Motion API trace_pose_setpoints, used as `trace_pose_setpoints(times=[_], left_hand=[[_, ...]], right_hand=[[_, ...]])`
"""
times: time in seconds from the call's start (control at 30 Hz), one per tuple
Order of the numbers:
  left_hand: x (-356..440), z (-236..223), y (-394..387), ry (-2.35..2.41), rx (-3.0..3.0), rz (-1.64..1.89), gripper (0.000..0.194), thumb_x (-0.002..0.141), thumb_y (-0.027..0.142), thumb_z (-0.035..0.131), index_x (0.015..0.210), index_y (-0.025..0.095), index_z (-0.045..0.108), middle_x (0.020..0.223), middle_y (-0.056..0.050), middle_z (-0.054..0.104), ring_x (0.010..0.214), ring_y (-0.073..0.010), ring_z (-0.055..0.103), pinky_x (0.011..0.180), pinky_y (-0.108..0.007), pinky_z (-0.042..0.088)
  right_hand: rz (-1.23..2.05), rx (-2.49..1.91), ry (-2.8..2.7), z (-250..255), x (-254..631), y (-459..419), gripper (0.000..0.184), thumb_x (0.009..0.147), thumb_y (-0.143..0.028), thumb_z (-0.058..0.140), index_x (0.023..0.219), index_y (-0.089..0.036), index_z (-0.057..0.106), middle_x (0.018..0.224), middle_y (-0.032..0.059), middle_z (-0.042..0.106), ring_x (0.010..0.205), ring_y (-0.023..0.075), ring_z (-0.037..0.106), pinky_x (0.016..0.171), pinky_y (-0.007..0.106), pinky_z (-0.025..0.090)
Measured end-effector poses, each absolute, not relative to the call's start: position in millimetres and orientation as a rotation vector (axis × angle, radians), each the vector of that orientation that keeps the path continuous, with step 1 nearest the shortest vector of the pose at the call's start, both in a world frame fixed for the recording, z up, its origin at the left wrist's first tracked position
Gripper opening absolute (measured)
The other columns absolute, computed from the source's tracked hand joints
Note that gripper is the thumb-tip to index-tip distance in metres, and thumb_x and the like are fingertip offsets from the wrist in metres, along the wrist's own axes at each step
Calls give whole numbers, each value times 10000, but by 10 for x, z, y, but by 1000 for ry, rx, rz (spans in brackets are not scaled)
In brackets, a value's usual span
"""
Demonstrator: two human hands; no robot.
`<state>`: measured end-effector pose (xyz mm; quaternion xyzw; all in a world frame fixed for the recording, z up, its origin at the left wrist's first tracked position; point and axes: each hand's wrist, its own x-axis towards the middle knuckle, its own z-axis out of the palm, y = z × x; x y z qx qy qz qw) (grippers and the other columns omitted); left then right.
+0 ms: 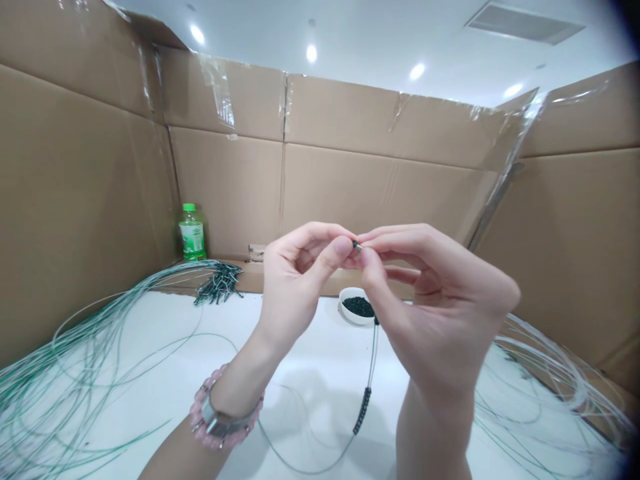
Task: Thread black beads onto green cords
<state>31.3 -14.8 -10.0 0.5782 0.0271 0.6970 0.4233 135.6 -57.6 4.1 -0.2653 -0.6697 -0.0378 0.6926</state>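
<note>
My left hand [295, 280] and my right hand [440, 287] meet at chest height, thumbs and forefingers pinched together. Between their fingertips is a small dark bead [355, 245] with a pale, shiny bit beside it, mostly covered by the fingers. Below my right hand hangs a thin cord [372, 357], with a row of black beads [363, 411] along its lower part. From there the cord curves left across the white table [310, 393] towards my left wrist. Behind my right thumb stands a white bowl [345, 313] of tiny dark beads [358, 306].
Long green and clear cords [100, 340] spread over the left side, ending in a dark bundle [220, 283]. More pale cords [555, 360] lie at the right. A green-capped bottle [193, 233] stands in the back left corner. Cardboard walls [390, 173] enclose the table.
</note>
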Motion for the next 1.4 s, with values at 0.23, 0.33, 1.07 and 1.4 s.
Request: trace_pose_setpoints(times=[0.23, 0.33, 1.07, 1.4], left_hand=[[307, -101, -150, 100, 1499, 1789, 59, 805, 209, 658, 784, 221, 712, 707, 57, 678, 648, -11, 635, 638, -67, 533], [305, -94, -153, 146, 1548, 1856, 53, 800, 195, 660, 775, 212, 704, 712, 52, 685, 646, -20, 645, 623, -72, 534], [236, -50, -184, 521, 1819, 2013, 57, 781, 172, 669, 726, 162, 677, 646, 20, 692, 575, -70, 657, 552, -128, 544], [225, -90, -132, 581, 2014, 2138, 84, 828, 194, 611, 749, 164, 619, 673, 27, 648, 613, -59, 608, 581, -145, 484]], right_hand=[[-117, -603, -1517, 35, 1373, -578, 167, 726, -18, 633, 780, -173, 665, 760, -9, 643, 683, 100, 611, 600, 226, 581], [-127, -631, -1523, 32, 1385, -575, 160, 740, -35, 627, 781, -185, 662, 770, -13, 643, 687, 98, 609, 604, 223, 582], [26, -624, -1617, 47, 1502, -499, 122, 807, -87, 612, 780, -191, 672, 775, -19, 663, 733, 103, 651, 679, 225, 589], [111, -761, -1668, 76, 1532, -428, 57, 765, -145, 633, 731, -191, 634, 790, -20, 697, 754, 113, 672, 614, 188, 575]])
